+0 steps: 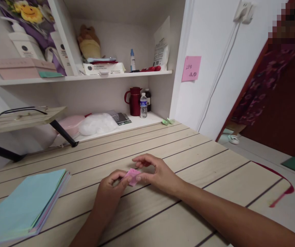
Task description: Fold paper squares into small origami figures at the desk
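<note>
A small folded piece of pink paper point(133, 176) is held above the wood-look table, near the middle of the view. My left hand point(112, 187) pinches its left side between thumb and fingers. From the right, my right hand point(160, 173) touches the paper's edge with its thumb. The fingers of that hand stretch out behind the paper, with a gap between them and the thumb. Part of the paper is covered by both thumbs, so its exact folded shape is hard to tell.
A stack of coloured paper point(26, 202), light blue on top, lies at the left. Small green folded pieces point(167, 121) sit at the table's far edge. Behind stand a water bottle point(143, 105) and a dark red jug point(135, 101). A person in patterned clothing point(259, 85) is at the right.
</note>
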Action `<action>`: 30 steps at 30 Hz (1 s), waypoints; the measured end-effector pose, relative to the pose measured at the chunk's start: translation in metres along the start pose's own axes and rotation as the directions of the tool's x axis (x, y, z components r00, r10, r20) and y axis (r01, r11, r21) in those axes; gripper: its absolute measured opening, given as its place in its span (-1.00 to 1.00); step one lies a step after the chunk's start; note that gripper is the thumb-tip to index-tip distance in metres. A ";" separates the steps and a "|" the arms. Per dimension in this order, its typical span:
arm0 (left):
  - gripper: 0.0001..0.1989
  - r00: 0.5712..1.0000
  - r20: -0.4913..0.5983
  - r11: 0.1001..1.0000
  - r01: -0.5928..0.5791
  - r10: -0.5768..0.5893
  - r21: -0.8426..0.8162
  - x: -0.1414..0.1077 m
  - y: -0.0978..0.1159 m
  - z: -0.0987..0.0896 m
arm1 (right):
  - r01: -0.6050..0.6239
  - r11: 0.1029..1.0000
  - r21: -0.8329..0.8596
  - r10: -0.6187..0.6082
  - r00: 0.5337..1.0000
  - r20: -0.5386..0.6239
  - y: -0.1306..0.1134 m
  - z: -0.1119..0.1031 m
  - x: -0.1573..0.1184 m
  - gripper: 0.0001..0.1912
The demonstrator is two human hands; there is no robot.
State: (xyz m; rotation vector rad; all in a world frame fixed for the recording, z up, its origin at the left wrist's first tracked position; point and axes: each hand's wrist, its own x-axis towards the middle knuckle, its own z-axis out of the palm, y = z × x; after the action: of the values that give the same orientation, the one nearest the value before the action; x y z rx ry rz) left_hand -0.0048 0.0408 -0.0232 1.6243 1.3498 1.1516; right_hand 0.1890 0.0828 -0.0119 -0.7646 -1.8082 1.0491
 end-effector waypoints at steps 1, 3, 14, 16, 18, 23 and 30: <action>-0.81 1.000 -0.004 1.000 0.010 -0.010 -0.019 0.000 -0.001 0.000 | -0.002 1.000 0.029 0.002 1.000 -0.005 0.000 0.001 0.000 -0.61; -0.79 0.999 -0.023 0.998 0.035 -0.036 -0.057 0.001 -0.003 0.000 | 0.016 0.998 0.062 -0.015 1.000 -0.026 0.000 0.002 -0.001 -0.48; -0.78 0.994 -0.088 0.996 0.050 -0.057 -0.077 0.001 -0.003 0.002 | 0.199 0.961 -0.192 -0.208 0.978 -0.027 -0.003 0.002 0.001 -0.86; -0.78 0.995 -0.080 0.996 0.049 -0.055 -0.069 0.001 -0.002 0.002 | 0.207 0.955 -0.211 -0.216 0.976 -0.020 -0.003 0.003 0.001 -0.84; -0.77 0.997 -0.069 0.997 0.042 -0.046 -0.058 0.001 -0.003 0.002 | 0.197 0.956 -0.218 -0.204 0.979 -0.011 -0.003 0.004 0.001 -0.86; -0.75 0.995 -0.086 0.999 0.050 -0.052 -0.023 0.000 -0.003 0.003 | 0.113 0.981 -0.155 -0.117 0.993 -0.018 -0.005 0.006 0.003 -0.92; -0.73 0.996 -0.072 0.999 0.046 -0.047 -0.012 -0.002 0.000 0.004 | 0.080 0.979 -0.185 -0.076 0.997 0.025 -0.008 0.004 0.004 -0.87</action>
State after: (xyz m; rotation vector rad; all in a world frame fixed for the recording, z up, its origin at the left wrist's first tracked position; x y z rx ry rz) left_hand -0.0011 0.0391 -0.0251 1.5490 1.4186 1.1979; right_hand 0.1830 0.0808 -0.0048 -0.7906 -1.9548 0.8462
